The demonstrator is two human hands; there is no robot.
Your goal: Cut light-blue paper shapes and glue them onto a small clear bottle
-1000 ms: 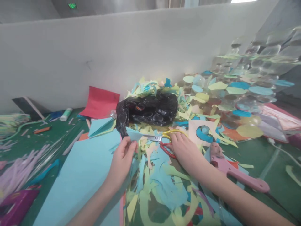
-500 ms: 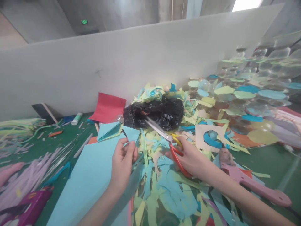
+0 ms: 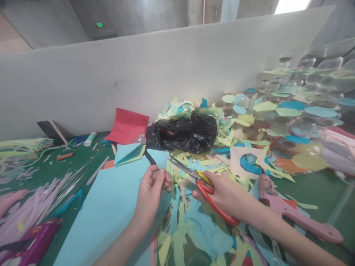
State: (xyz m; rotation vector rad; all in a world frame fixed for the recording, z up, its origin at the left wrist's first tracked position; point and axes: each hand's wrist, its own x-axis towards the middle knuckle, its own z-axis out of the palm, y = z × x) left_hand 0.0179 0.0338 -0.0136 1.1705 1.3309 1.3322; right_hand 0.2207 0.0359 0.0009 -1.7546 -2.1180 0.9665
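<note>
Small light-blue paper piece (image 3: 161, 156) sits at the left hand's fingertips, just in front of the bag; left hand (image 3: 152, 186) pinches it, fingers curled. Should be very light, thin, bendy, easy to crease or tear; best held by an edge, between thumb and forefinger, away from the blades. Metal scissors with red and yellow plastic handles (image 3: 191, 171) gripped by the handles in right hand (image 3: 226, 190), blades pointing toward the paper; looks rigid, light enough for one hand, handles the only safe hold, points sharp. Under the left hand: large flat light-blue paper sheet (image 3: 111, 207). Between and below the hands, loose heap of blue and pale-green paper scraps (image 3: 205, 236), probably the main clutter, could snag or hide a dropped bit. Beyond, crumpled shiny black plastic bag (image 3: 181, 135), soft. Red paper sheet (image 3: 129, 127) beside it. Right side: beige paper square with round cutout (image 3: 235, 168), then pink plastic-handled tool (image 3: 302, 218) near the right forearm.
</note>
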